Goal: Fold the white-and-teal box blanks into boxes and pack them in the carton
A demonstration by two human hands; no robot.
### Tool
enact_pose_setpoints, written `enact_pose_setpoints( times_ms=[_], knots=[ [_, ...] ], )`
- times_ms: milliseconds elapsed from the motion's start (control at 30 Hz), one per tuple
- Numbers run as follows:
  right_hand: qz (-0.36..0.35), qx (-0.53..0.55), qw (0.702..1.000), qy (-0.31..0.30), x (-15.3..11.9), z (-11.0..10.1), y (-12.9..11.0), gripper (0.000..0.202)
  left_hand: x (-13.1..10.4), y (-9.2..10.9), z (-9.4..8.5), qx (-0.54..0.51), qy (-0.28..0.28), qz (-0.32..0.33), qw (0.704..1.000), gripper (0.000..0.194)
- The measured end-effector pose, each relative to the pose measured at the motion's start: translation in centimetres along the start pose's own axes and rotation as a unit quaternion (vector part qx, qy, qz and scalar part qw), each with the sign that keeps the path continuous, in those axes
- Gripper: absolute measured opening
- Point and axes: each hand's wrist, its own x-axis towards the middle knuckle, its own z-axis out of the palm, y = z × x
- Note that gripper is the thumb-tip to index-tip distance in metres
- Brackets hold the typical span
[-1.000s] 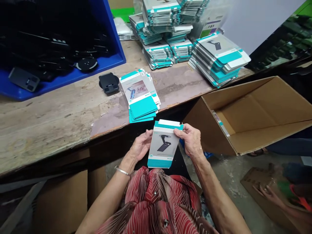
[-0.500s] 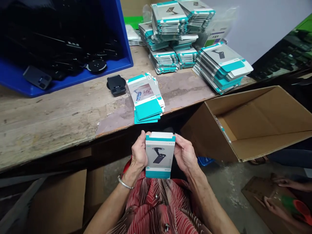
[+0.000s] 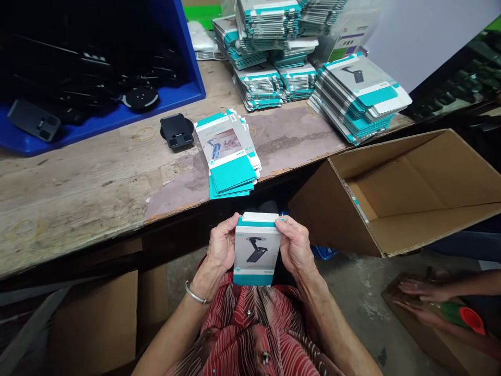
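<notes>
Between my two hands is a white and teal product box [image 3: 257, 253] with a phone holder printed on its front. Its white end flap stands up at the far end. My left hand [image 3: 222, 244] grips the box's left edge, and my right hand [image 3: 295, 243] closes on its right edge with the thumb near the top corner. Beyond the box, a fanned pile of flat teal and white boxes [image 3: 227, 151] overhangs the bench edge. Just left of that pile lies a black phone holder [image 3: 177, 131].
A blue bin [image 3: 183, 96] of black holders stands on the wooden bench [image 3: 97, 162]. Bundled flat boxes [image 3: 260, 86] are stacked behind, with another stack [image 3: 364, 96] to the right. An open carton [image 3: 403, 193] sits at right. Another person's hands [image 3: 420, 292] work over a carton below.
My right thumb has moved onto the box's top corner, and my fingers have shifted along its upper edges. The other person's hands have come together over the carton. The view has shifted slightly.
</notes>
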Motion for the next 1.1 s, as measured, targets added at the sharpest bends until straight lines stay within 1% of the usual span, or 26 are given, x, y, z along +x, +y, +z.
enact_pose_setpoints(
  times_ms=[67, 167, 233, 267, 367, 400, 467, 533, 567, 633, 667, 700, 733, 767, 800, 833, 900, 967, 1000, 1033, 1100],
  knots=[
    [0.005, 0.005, 1.0, 0.028, 0.1, 0.0, -0.2, 0.026, -0.2, -0.2, 0.3, 0.006, 0.002, 0.027, 1.0, 0.025],
    [0.024, 0.02, 0.997, 0.069, -0.1, -0.2, -0.2, 0.023, -0.6, -0.7, 0.4, 0.058, 0.01, 0.072, 0.996, 0.021],
    [0.042, 0.029, 0.995, 0.091, -0.4, -0.4, -0.2, 0.022, -1.1, -1.3, 0.3, 0.101, 0.031, 0.089, 0.99, 0.019],
    [0.049, 0.032, 0.993, 0.104, -0.7, -0.5, -0.2, 0.025, -1.4, -1.6, 0.2, 0.126, 0.044, 0.1, 0.986, 0.018],
    [0.046, 0.039, 0.988, 0.144, -1.3, -0.6, -0.2, 0.035, -2.1, -2.6, -0.2, 0.194, 0.094, 0.17, 0.962, 0.017],
    [0.04, 0.039, 0.987, 0.148, -1.4, -0.6, -0.2, 0.036, -2.1, -2.7, -0.3, 0.197, 0.098, 0.182, 0.959, 0.017],
    [0.035, 0.029, 0.99, 0.133, -1.4, -0.5, -0.1, 0.036, -2.1, -2.7, -0.4, 0.146, 0.079, 0.17, 0.971, 0.022],
    [0.033, 0.003, 0.993, 0.11, -1.4, -0.4, -0.1, 0.032, -1.7, -2.3, -0.3, 0.083, 0.035, 0.135, 0.987, 0.026],
    [0.028, -0.014, 0.994, 0.104, -1.4, -0.3, -0.2, 0.031, -1.4, -2.0, -0.2, 0.072, 0.015, 0.121, 0.99, 0.026],
    [0.0, -0.073, 0.993, 0.093, -1.4, -0.3, -0.6, 0.028, -0.9, -1.1, 0.1, 0.094, -0.016, 0.104, 0.99, 0.019],
    [-0.021, -0.125, 0.989, 0.078, -1.4, -0.2, -1.0, 0.024, -0.7, -0.7, 0.2, 0.116, -0.026, 0.096, 0.988, 0.015],
    [-0.043, -0.192, 0.979, 0.053, -1.4, -0.1, -1.5, 0.019, -0.6, -0.2, 0.3, 0.139, -0.033, 0.088, 0.986, 0.013],
    [-0.062, -0.266, 0.962, 0.019, -1.3, 0.0, -2.1, 0.014, -0.5, 0.2, 0.4, 0.163, -0.04, 0.081, 0.982, 0.012],
    [-0.074, -0.338, 0.938, -0.02, -1.1, 0.2, -2.7, 0.01, -0.4, 0.7, 0.5, 0.194, -0.05, 0.075, 0.977, 0.013],
    [-0.08, -0.399, 0.912, -0.057, -0.8, 0.3, -3.4, 0.012, -0.4, 1.1, 0.6, 0.234, -0.06, 0.073, 0.968, 0.013],
    [-0.082, -0.443, 0.888, -0.087, -0.5, 0.6, -3.9, 0.015, -0.3, 1.5, 0.7, 0.282, -0.068, 0.076, 0.954, 0.014],
    [-0.098, -0.488, 0.859, -0.117, 0.2, 1.0, -4.6, 0.021, -0.2, 2.4, 0.6, 0.383, -0.077, 0.095, 0.916, 0.015],
    [-0.128, -0.501, 0.847, -0.121, 0.6, 1.3, -4.5, 0.024, 0.1, 3.1, 0.3, 0.449, -0.075, 0.114, 0.883, 0.016],
    [-0.138, -0.501, 0.846, -0.119, 0.8, 1.4, -4.2, 0.026, 0.2, 3.4, 0.1, 0.464, -0.078, 0.111, 0.875, 0.016],
    [-0.141, -0.496, 0.849, -0.115, 0.8, 1.4, -3.9, 0.026, 0.4, 3.7, -0.2, 0.466, -0.086, 0.1, 0.875, 0.017],
    [-0.128, -0.476, 0.863, -0.107, 0.8, 1.3, -3.2, 0.026, 0.7, 4.2, -0.6, 0.448, -0.103, 0.077, 0.885, 0.023]
  ],
)
